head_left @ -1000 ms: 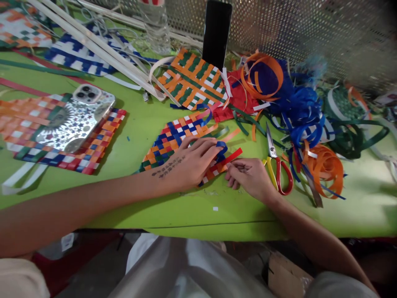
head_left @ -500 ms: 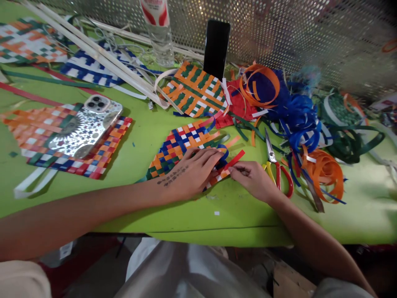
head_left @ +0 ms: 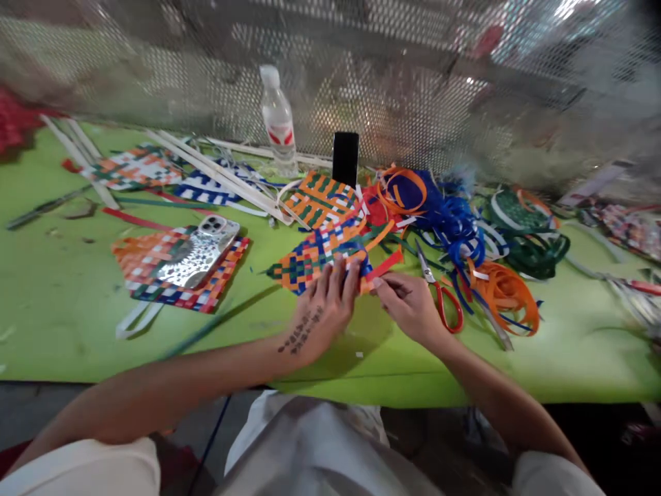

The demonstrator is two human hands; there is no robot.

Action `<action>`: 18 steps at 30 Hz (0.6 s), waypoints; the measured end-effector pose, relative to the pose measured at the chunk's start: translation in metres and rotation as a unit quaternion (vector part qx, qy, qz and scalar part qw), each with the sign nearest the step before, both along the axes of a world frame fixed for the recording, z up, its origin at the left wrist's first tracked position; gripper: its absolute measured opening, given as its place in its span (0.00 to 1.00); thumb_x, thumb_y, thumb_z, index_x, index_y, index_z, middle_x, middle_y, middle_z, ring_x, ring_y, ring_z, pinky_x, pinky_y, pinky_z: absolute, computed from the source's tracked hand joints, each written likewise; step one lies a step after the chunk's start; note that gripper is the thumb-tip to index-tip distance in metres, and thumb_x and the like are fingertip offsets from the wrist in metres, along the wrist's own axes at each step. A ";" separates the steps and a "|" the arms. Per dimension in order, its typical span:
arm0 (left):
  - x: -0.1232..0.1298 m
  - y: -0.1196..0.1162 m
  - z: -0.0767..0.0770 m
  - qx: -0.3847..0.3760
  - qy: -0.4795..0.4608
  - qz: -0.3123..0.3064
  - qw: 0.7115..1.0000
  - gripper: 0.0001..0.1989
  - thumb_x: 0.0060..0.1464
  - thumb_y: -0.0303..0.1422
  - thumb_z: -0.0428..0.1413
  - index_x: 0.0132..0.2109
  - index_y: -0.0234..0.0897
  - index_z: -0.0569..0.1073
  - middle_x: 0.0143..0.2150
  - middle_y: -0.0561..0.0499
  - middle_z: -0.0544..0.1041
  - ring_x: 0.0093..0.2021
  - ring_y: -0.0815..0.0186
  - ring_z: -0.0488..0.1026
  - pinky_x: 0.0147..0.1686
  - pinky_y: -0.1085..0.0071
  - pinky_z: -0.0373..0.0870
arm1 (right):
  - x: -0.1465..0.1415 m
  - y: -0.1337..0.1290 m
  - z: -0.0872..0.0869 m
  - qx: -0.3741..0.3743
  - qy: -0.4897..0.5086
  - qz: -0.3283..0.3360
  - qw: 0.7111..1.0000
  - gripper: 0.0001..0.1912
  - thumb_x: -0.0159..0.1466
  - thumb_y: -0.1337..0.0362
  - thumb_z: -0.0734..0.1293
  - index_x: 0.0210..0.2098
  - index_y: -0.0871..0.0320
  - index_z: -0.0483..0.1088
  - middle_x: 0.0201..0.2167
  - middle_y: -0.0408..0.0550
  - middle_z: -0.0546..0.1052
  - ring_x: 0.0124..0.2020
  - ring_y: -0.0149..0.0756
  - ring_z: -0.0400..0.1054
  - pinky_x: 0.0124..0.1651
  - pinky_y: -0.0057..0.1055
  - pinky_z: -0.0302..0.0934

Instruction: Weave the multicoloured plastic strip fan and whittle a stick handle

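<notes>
Green table (head_left: 77, 331) underneath, and the woven piece (head_left: 310, 256) lies mid-surface! Left hand (head_left: 324, 308) presses flat on it, fingers extended; right hand (head_left: 412, 304) pinches its edge, red strip (head_left: 386, 264) jutting out alongside. Risk: if the pressing fingers ease, a tug could skew the rows.

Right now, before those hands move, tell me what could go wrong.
First, the left hand lies on the woven piece; lifting it might let the weave shift or loosen, since the red strip sticks out past the edge.
Second, the scissors lie close beside the right hand, so a rightward sweep could knock them.
Third, the orange coil sits among loose strips and could tangle if one is pulled.
</notes>
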State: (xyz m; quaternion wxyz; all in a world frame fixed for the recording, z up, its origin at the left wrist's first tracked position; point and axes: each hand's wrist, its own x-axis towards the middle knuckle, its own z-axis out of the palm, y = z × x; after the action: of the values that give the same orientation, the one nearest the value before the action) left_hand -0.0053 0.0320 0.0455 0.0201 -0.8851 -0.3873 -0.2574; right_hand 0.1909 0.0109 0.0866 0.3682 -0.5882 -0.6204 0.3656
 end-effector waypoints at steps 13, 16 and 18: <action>-0.065 0.052 0.075 -0.421 -0.351 -0.144 0.824 0.33 0.72 0.48 0.45 0.76 0.44 0.49 0.53 0.41 0.83 0.45 0.55 0.84 0.42 0.56 0.84 | 0.023 0.017 0.038 0.209 0.067 -0.196 0.956 0.21 0.68 0.43 0.68 0.39 0.55 0.76 0.29 0.46 0.76 0.28 0.34 0.68 0.29 0.31 0.63; -0.057 0.061 0.037 -0.450 -0.380 -0.136 0.797 0.34 0.71 0.50 0.44 0.77 0.45 0.49 0.57 0.39 0.81 0.47 0.53 0.84 0.44 0.53 0.84 | 0.025 0.014 0.015 -0.024 0.143 -0.057 0.988 0.22 0.61 0.43 0.75 0.36 0.57 0.76 0.28 0.47 0.78 0.25 0.35 0.70 0.24 0.30 0.65; -0.051 0.062 0.029 -0.469 -0.412 -0.111 0.774 0.32 0.71 0.50 0.45 0.75 0.44 0.56 0.56 0.39 0.81 0.47 0.52 0.84 0.44 0.52 0.84 | 0.024 0.006 0.006 -0.112 0.199 -0.019 0.973 0.23 0.58 0.44 0.77 0.34 0.59 0.76 0.28 0.48 0.80 0.21 0.33 0.70 0.20 0.29 0.65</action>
State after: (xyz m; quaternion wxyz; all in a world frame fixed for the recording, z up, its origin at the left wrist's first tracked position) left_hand -0.0561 0.0935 0.0750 -0.5871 -0.6314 -0.3304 -0.3841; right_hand 0.2151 0.0174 0.0922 0.4231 -0.5526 -0.4788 0.5351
